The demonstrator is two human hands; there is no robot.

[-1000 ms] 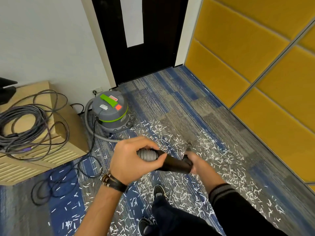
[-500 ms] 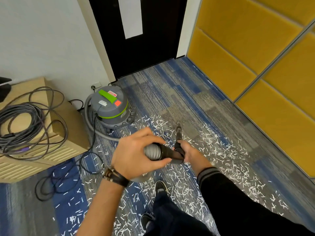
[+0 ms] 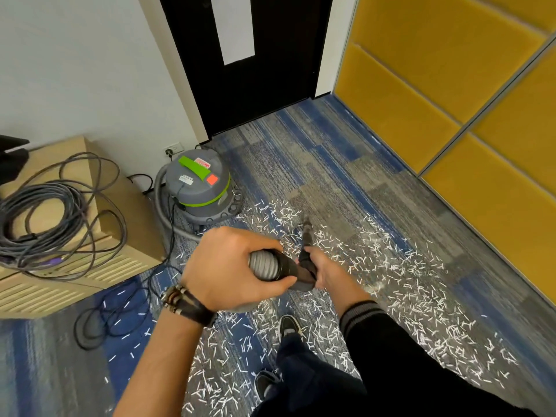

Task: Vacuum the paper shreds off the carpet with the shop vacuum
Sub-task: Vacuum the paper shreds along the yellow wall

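A grey shop vacuum (image 3: 200,188) with a green handle and green band stands on the carpet by the wall. Its ribbed grey hose (image 3: 264,264) loops round to my hands. My left hand (image 3: 231,267) grips the hose end where it meets the black wand handle (image 3: 290,267). My right hand (image 3: 326,272) holds the black wand just ahead of that. The dark wand tube (image 3: 307,233) points forward and down toward the floor; its tip is blurred. White paper shreds (image 3: 406,293) lie scattered thickly over the blue and grey carpet (image 3: 346,176).
A wooden cabinet (image 3: 132,218) at left carries a coil of grey cables (image 3: 36,218). A black cord (image 3: 99,323) loops on the carpet beside it. A black door (image 3: 249,73) is ahead, yellow wall panels (image 3: 451,94) run along the right. My shoes (image 3: 288,326) stand among the shreds.
The wand has swung from pointing right to pointing forward toward the vacuum. My right hand has drawn in close to my left hand. The view has tipped slightly downward.
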